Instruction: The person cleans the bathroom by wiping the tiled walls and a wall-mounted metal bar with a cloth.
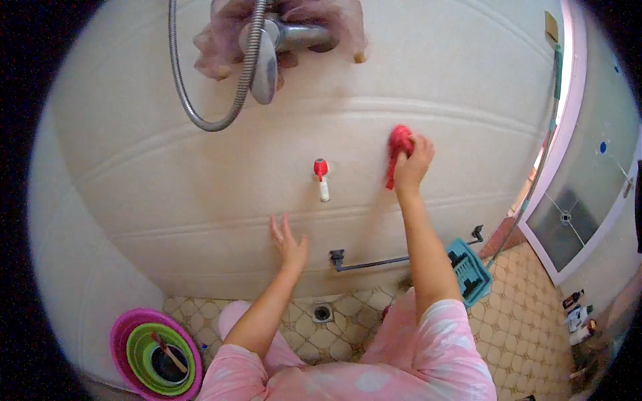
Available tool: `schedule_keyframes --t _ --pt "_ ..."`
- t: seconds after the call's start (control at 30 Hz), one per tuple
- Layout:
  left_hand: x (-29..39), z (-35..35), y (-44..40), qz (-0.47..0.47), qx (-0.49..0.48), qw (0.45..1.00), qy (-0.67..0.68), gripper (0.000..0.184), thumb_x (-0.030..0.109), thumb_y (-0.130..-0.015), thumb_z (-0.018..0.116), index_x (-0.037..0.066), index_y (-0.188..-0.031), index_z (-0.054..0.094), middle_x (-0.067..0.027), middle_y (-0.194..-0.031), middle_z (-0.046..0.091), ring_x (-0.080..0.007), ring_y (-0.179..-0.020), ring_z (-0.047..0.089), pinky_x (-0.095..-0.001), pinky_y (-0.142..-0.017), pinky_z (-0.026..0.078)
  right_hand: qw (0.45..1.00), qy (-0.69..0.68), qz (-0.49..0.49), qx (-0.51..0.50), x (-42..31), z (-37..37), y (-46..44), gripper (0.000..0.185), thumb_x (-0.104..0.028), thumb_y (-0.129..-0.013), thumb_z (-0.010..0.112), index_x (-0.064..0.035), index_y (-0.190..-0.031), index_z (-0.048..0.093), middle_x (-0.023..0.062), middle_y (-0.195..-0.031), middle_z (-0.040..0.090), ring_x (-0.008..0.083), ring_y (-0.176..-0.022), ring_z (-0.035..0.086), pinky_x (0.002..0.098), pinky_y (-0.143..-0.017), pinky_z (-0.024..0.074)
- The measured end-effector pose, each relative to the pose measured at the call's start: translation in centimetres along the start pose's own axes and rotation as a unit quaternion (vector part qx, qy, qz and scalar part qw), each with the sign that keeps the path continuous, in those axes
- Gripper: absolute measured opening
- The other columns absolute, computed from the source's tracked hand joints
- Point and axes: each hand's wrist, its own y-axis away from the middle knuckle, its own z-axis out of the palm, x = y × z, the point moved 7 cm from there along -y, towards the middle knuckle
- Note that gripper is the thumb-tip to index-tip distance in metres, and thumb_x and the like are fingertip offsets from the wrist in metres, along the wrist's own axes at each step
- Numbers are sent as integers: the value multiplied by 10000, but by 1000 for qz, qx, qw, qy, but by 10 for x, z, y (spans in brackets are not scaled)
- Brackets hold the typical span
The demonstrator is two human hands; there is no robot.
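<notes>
A bunched red cloth point(400, 139) is pressed against the pale wall point(227, 174) at the right of centre, with my right hand point(414, 162) closed on it and one end of it hanging down. Lower and to the left, my left hand point(289, 246) has its fingers spread and holds nothing, its fingertips at the wall. Between the hands, a small tap with a red handle point(321, 168) and a white spout sticks out of the wall.
Above hang a shower mixer point(266, 63) and its metal hose point(180, 87). A black rail point(374, 264) and teal basket point(470, 273) sit low right. Nested pink and green basins point(119, 334) stand lower left. A drain point(322, 312) is in the tiled floor; a door point(575, 194) is right.
</notes>
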Motion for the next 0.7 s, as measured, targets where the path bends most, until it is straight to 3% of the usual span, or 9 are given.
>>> schedule_keyframes --t 0.1,0.2,0.23,0.33,0.57,0.67,0.7 --pt "-11 8 -4 -31 -47 998 5 813 117 -685 688 105 -1375 258 -187 -1450 58 -372 -1336 113 -455 -1064 186 991 -67 107 43 -4 2 -30 352 63 -679 530 -18 -1020 503 185 -1112 485 334 -1064 446 461 -923 329" --pt "-4 1 -4 11 -33 999 20 805 116 -693 683 115 -1376 259 -176 -1454 52 -371 -1337 112 -465 -1060 190 990 -56 110 76 -35 18 -39 314 50 -716 493 9 -1027 487 207 -1118 447 352 -1045 426 440 -919 329" --pt "-3 0 -3 4 -41 999 23 802 116 -694 683 119 -1376 262 -172 -1455 50 -371 -1337 111 -466 -1059 192 996 -25 38 73 -56 22 -39 340 35 -732 510 1 -1069 477 201 -1134 450 357 -1069 419 438 -938 321" --pt "-4 0 -3 -11 -57 998 28 790 116 -698 679 130 -1374 270 -163 -1459 45 -373 -1337 108 -468 -1058 191 998 -28 -32 35 -110 34 -36 376 9 -743 534 -21 -1113 473 185 -1172 458 351 -1089 436 425 -935 351" --pt "-6 0 -3 -16 -74 997 19 805 126 -689 699 163 -1374 277 -155 -1468 38 -374 -1338 97 -471 -1075 165 985 -44 -143 -89 -203 81 -30 331 -59 -782 502 -59 -1112 479 152 -1151 473 342 -1025 476 404 -833 452" --pt "-13 4 -2 10 -61 998 16 827 144 -671 723 170 -1371 281 -162 -1468 61 -377 -1337 104 -474 -1077 172 959 -15 -174 -224 -237 92 -28 302 -73 -776 499 -62 -1078 506 155 -1115 480 339 -1027 476 399 -815 461" --pt "-13 4 -3 24 -50 998 17 829 147 -665 727 165 -1367 286 -166 -1466 77 -379 -1336 109 -475 -1076 175 958 -36 -223 -176 -249 89 -27 304 -83 -767 509 -77 -1069 534 121 -1108 497 323 -1016 488 385 -793 476"
